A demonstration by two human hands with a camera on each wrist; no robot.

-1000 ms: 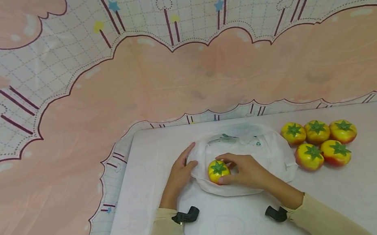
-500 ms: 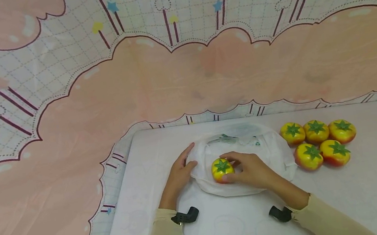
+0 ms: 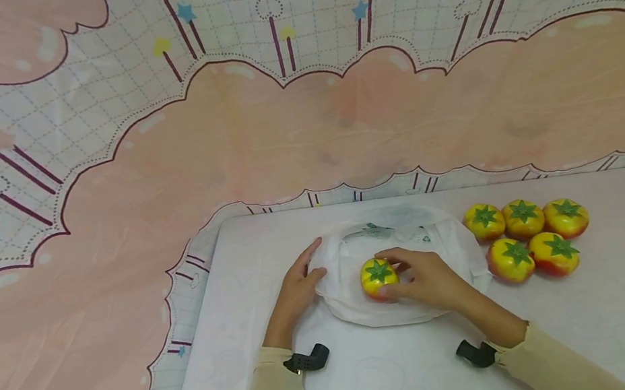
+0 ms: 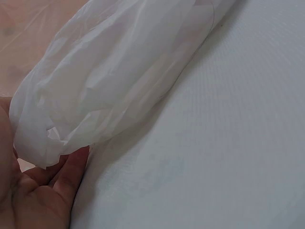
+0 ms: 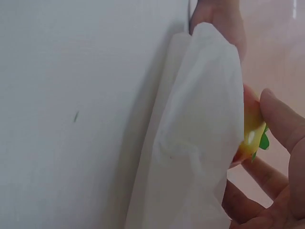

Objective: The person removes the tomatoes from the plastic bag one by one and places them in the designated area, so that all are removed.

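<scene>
A thin white plastic bag [image 3: 345,309], its mouth spread open, sits mid-table with green print on its inside. My left hand [image 3: 299,292] holds the bag's left rim; in the left wrist view, the fingers [image 4: 71,174] tuck under the plastic. Over the bag's mouth, my right hand [image 3: 427,279] grips a glossy yellow-and-red toy fruit [image 3: 378,279] topped by a green star-shaped leaf. From the right wrist, the fruit [image 5: 252,124] shows partly behind the bag's raised side, thumb at one side and fingers at the other. How deep it sits inside the bag I cannot tell.
Several matching toy fruits [image 3: 561,253] stand in two rows to the right of the bag. A white cloth [image 3: 373,383] covers the table. Behind hangs a pink printed curtain [image 3: 309,134], also along the left side. Dark cameras [image 3: 476,354] are strapped to the wrists.
My right hand has carried the toy fruit a little to the right over the bag's mouth. The left hand and the bag stay nearly in place.
</scene>
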